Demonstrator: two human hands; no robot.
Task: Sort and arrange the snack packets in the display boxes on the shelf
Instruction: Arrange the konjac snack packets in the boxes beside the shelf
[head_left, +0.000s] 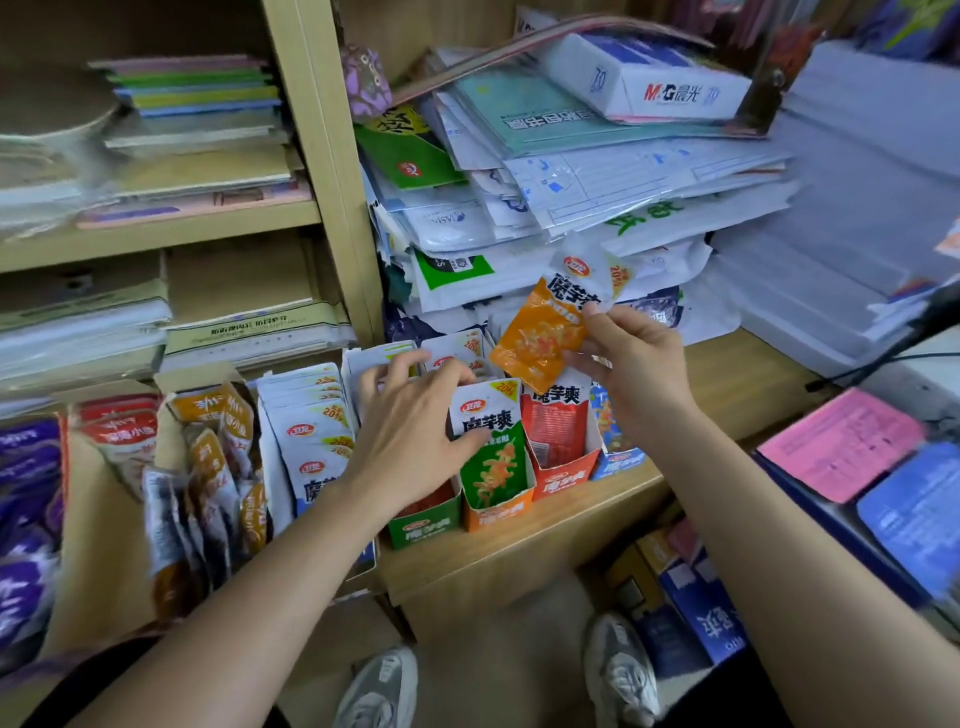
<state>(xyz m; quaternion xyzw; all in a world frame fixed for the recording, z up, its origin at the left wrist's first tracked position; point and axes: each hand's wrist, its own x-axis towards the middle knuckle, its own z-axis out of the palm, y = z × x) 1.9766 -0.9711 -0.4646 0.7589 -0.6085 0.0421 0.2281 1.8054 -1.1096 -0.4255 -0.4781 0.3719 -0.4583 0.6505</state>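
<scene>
My right hand (631, 371) pinches an orange-and-white snack packet (556, 322) and holds it tilted above the display boxes. My left hand (415, 421) reaches into the packets behind the green box (423, 527), fingers spread, thumb against a green-and-white packet (493, 447) that stands in the orange box (498, 514). To the right stand a red box (563, 478) holding red packets and a blue box (618, 462). A row of blue-and-white packets (311, 431) stands left of my left hand.
Loose brown and red packets (208, 467) lie in cardboard boxes at the left, with purple packs (26, 499) at the far left. Stacked papers and plastic sleeves (597, 171) fill the shelf behind. Pink and blue pads (841, 441) lie on the counter at the right.
</scene>
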